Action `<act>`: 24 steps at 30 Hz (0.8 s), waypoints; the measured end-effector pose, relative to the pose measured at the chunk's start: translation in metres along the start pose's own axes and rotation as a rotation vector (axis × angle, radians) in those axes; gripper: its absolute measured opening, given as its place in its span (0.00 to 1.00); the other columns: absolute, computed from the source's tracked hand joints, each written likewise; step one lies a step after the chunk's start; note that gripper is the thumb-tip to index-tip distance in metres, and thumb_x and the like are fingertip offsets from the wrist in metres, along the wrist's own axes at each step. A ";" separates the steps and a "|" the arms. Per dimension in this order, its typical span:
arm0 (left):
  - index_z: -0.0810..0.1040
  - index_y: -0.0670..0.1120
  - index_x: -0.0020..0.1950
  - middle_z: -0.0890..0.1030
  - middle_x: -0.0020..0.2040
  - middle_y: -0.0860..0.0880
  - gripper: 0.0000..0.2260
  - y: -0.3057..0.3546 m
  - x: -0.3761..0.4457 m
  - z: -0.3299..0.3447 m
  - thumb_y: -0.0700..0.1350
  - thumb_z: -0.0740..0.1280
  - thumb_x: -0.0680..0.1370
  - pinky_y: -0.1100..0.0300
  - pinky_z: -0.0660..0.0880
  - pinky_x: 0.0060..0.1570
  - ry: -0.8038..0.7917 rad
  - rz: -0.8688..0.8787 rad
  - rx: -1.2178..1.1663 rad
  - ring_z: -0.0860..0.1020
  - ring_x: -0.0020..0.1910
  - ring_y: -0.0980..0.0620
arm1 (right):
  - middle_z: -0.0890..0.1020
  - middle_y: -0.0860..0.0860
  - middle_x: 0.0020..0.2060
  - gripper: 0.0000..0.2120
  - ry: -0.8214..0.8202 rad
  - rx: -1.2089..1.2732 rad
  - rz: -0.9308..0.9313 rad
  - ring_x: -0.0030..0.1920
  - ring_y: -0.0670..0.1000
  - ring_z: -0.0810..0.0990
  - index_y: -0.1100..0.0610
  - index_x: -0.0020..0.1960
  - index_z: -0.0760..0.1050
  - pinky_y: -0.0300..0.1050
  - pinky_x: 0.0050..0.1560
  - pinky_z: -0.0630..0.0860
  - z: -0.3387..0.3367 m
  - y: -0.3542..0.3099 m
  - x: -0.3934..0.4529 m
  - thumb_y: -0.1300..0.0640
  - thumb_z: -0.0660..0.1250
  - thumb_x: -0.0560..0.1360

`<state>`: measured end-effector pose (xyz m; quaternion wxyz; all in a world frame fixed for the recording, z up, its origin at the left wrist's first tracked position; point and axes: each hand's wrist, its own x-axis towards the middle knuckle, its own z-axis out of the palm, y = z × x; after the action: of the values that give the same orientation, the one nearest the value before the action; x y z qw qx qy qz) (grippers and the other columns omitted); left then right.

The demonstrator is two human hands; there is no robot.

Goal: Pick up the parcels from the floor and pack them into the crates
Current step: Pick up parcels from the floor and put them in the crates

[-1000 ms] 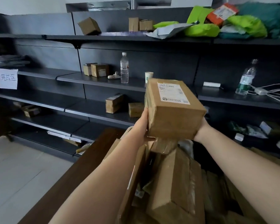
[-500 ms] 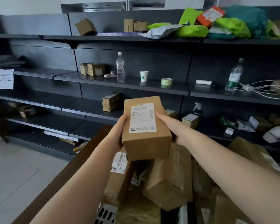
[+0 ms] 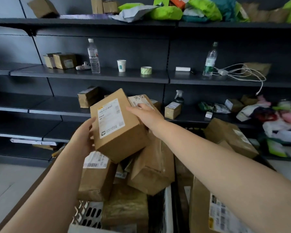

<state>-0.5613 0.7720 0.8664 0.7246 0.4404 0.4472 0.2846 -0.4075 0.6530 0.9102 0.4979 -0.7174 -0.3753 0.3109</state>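
Two water bottles (image 3: 93,56) — one paper cup (image 3: 121,65), one tape roll (image 3: 146,70).

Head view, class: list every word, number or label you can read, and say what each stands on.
None can be read.
Held box: white label, print and barcodes too blurred.
Box behind it: handwritten marks, illegible.
Parcel below: barcode label, digits too small.
Right-hand parcel: label blurred.
Bottles, paper cup: print too small.

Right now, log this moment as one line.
phase: placing | parcel above heaped crate | left hand holds side | right hand on top
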 end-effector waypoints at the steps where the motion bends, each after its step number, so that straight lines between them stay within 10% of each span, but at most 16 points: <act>1: 0.72 0.49 0.64 0.78 0.57 0.46 0.24 0.001 -0.003 -0.002 0.59 0.67 0.72 0.44 0.76 0.50 0.020 0.027 0.019 0.78 0.53 0.43 | 0.66 0.49 0.71 0.40 -0.021 -0.041 -0.021 0.69 0.54 0.66 0.48 0.76 0.54 0.49 0.62 0.66 0.000 0.003 -0.004 0.35 0.64 0.70; 7: 0.65 0.55 0.70 0.69 0.69 0.47 0.26 -0.004 -0.024 -0.014 0.55 0.66 0.73 0.43 0.70 0.58 0.203 0.232 0.231 0.70 0.64 0.42 | 0.65 0.49 0.72 0.38 0.019 -0.192 -0.082 0.72 0.54 0.63 0.51 0.76 0.53 0.47 0.66 0.65 -0.009 0.000 -0.033 0.34 0.59 0.73; 12: 0.64 0.63 0.68 0.68 0.70 0.55 0.25 -0.013 -0.069 0.007 0.57 0.66 0.72 0.49 0.67 0.60 0.255 0.762 0.418 0.68 0.65 0.53 | 0.71 0.46 0.64 0.32 0.119 -0.147 -0.132 0.57 0.44 0.70 0.50 0.73 0.62 0.35 0.46 0.66 -0.077 -0.010 -0.079 0.37 0.63 0.73; 17: 0.61 0.65 0.67 0.70 0.68 0.49 0.24 -0.042 -0.101 0.028 0.58 0.64 0.73 0.40 0.70 0.60 0.216 0.756 0.659 0.69 0.66 0.45 | 0.72 0.42 0.64 0.34 0.040 -0.280 -0.119 0.60 0.42 0.71 0.44 0.68 0.67 0.35 0.53 0.66 -0.161 0.017 -0.149 0.30 0.65 0.66; 24: 0.70 0.64 0.60 0.76 0.51 0.63 0.23 -0.126 -0.180 0.088 0.66 0.63 0.65 0.65 0.70 0.41 -0.092 0.563 0.680 0.75 0.49 0.64 | 0.65 0.35 0.66 0.48 -0.299 -0.582 0.191 0.64 0.39 0.67 0.29 0.65 0.57 0.40 0.63 0.68 -0.247 0.094 -0.231 0.18 0.60 0.47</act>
<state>-0.5588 0.5370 0.8444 0.4520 0.7706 0.3453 0.2875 -0.3045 0.3176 0.9143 0.1804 -0.8078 -0.4483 0.3376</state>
